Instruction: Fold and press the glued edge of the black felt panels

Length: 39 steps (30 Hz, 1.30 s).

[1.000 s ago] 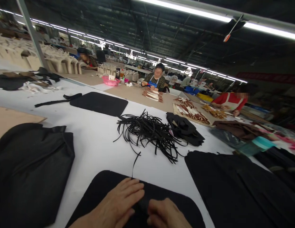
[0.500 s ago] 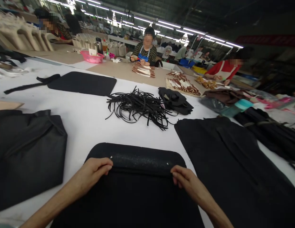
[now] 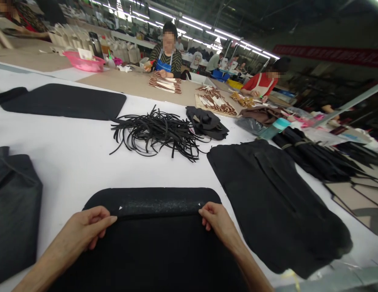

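A black rounded-corner panel [image 3: 158,194] of leather-like sheet lies in front of me, with a shiny speckled band and two small white triangular marks along it. A second black sheet [image 3: 158,251] covers its nearer part, its straight edge running just below the band. My left hand [image 3: 91,227] pinches this sheet's left end between thumb and bent fingers, a little below the left mark. At the other end, my right hand [image 3: 217,221] is closed on the edge, fingertips close beside the right mark. The sheet's near part runs out of view at the bottom.
Beyond the panel lies a heap of thin black strips [image 3: 160,132]. Stacked black pieces [image 3: 268,194] lie at right, a folded black piece [image 3: 15,219] at left, another black panel [image 3: 67,101] farther back. Co-workers [image 3: 166,52] sit across the table near a pink basket [image 3: 85,63].
My view has turned to the right, so the scene sits farther left. Both hands stay at the sheet's edge; my left thumb now points out straighter, and my right fingertips are closer to the right mark.
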{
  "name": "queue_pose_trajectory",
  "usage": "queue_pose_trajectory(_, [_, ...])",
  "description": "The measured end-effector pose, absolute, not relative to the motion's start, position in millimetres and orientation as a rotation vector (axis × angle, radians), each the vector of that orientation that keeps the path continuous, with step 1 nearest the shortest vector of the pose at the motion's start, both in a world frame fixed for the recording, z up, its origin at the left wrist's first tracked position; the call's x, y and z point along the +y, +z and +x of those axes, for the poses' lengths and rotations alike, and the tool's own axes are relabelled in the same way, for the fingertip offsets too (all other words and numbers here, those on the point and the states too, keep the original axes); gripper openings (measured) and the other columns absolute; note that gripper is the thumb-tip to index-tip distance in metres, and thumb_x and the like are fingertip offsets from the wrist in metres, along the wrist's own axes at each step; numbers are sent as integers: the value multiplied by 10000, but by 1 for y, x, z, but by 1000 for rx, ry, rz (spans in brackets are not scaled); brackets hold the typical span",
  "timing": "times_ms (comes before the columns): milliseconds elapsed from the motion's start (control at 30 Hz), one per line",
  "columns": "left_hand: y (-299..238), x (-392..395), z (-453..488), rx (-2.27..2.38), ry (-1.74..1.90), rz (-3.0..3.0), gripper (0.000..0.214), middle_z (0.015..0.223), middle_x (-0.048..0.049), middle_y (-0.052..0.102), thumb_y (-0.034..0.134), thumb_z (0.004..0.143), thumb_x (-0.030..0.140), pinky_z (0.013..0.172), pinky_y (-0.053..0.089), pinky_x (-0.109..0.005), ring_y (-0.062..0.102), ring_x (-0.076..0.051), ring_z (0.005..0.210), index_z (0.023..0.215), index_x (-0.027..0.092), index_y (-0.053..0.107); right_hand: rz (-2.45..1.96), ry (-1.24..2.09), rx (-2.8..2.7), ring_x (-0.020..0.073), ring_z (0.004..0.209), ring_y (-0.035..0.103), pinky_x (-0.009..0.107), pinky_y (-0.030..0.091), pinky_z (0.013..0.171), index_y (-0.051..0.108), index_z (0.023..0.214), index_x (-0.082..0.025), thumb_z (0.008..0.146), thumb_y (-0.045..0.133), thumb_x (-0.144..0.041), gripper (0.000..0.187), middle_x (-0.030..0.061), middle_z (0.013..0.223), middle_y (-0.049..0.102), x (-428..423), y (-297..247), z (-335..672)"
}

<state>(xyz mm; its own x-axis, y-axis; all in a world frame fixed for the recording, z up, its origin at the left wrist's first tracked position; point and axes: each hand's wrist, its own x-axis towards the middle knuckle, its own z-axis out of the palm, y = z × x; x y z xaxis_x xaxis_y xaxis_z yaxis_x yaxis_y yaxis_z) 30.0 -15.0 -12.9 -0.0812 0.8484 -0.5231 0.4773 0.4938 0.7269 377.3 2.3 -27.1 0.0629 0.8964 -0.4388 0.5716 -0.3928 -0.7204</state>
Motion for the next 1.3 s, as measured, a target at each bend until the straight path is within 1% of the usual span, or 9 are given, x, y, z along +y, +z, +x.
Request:
queue_pose_trajectory(67, [-14, -15, 29, 1688, 444, 1157, 388, 456, 55, 479, 520, 636, 575, 390, 278, -208, 403, -89, 358, 567, 197, 468, -2028, 1214, -1503, 108, 432, 512, 214, 338, 457, 502, 617, -194, 780, 485, -338, 218, -24, 507, 571, 1, -26, 377])
queue_pose_trajectory(200, [-21, -16, 27, 1672, 438, 1232, 362, 469, 63, 457, 450, 704, 552, 414, 307, -211, 435, -101, 390, 605, 205, 466, -2070, 1097, -1625, 111, 469, 533, 211, 346, 474, 497, 611, -200, 825, 434, -326, 256, -33, 505, 543, -1, -18, 375])
queue_pose_trajectory(367, [-28, -16, 29, 1718, 419, 1290, 339, 493, 66, 460, 415, 736, 530, 404, 321, -209, 451, -101, 386, 643, 208, 468, -2143, 989, -1664, 111, 474, 534, 207, 338, 457, 480, 639, -207, 842, 396, -305, 240, -40, 524, 524, 0, -13, 369])
queue_pose_trajectory(600, [-27, -12, 31, 1740, 420, 1186, 321, 494, 64, 462, 460, 706, 516, 346, 269, -180, 431, -90, 377, 656, 200, 476, -2162, 1006, -1598, 118, 466, 543, 200, 343, 419, 464, 630, -213, 823, 410, -303, 220, -28, 537, 544, 3, -24, 369])
queue_pose_trajectory(833, [-27, -8, 33, 1735, 454, 1067, 327, 476, 71, 453, 466, 664, 525, 294, 264, -176, 394, -83, 336, 656, 198, 468, -2184, 1031, -1584, 109, 428, 518, 196, 344, 410, 438, 635, -216, 810, 398, -366, 234, -33, 523, 537, 6, -33, 371])
queue_pose_trajectory(967, [-22, -9, 37, 1717, 497, 1051, 243, 477, 70, 467, 439, 700, 433, 281, 265, -166, 408, -79, 325, 674, 193, 468, -2176, 1020, -1597, 114, 410, 493, 206, 335, 406, 433, 619, -223, 791, 377, -434, 278, -34, 491, 506, 5, -38, 374])
queue_pose_trajectory(1067, [-21, -9, 38, 1721, 513, 1062, 163, 484, 73, 471, 408, 722, 345, 272, 263, -160, 420, -79, 323, 693, 195, 466, -2174, 1061, -1660, 126, 420, 504, 222, 356, 429, 459, 631, -228, 776, 391, -477, 296, -28, 507, 527, 7, -43, 382])
queue_pose_trajectory(1200, [-25, -11, 38, 1744, 535, 1086, 131, 491, 71, 486, 412, 737, 307, 270, 266, -158, 445, -84, 331, 694, 197, 469, -2170, 1127, -1717, 139, 459, 531, 235, 384, 471, 499, 675, -234, 789, 396, -484, 293, -23, 537, 553, 10, -45, 389])
queue_pose_trajectory(1300, [-25, -12, 38, 1747, 536, 1108, 132, 487, 68, 493, 407, 755, 298, 274, 265, -161, 448, -87, 329, 696, 196, 467, -2164, 1104, -1757, 141, 468, 537, 238, 391, 487, 507, 681, -237, 806, 387, -477, 296, -23, 546, 558, 8, -45, 390])
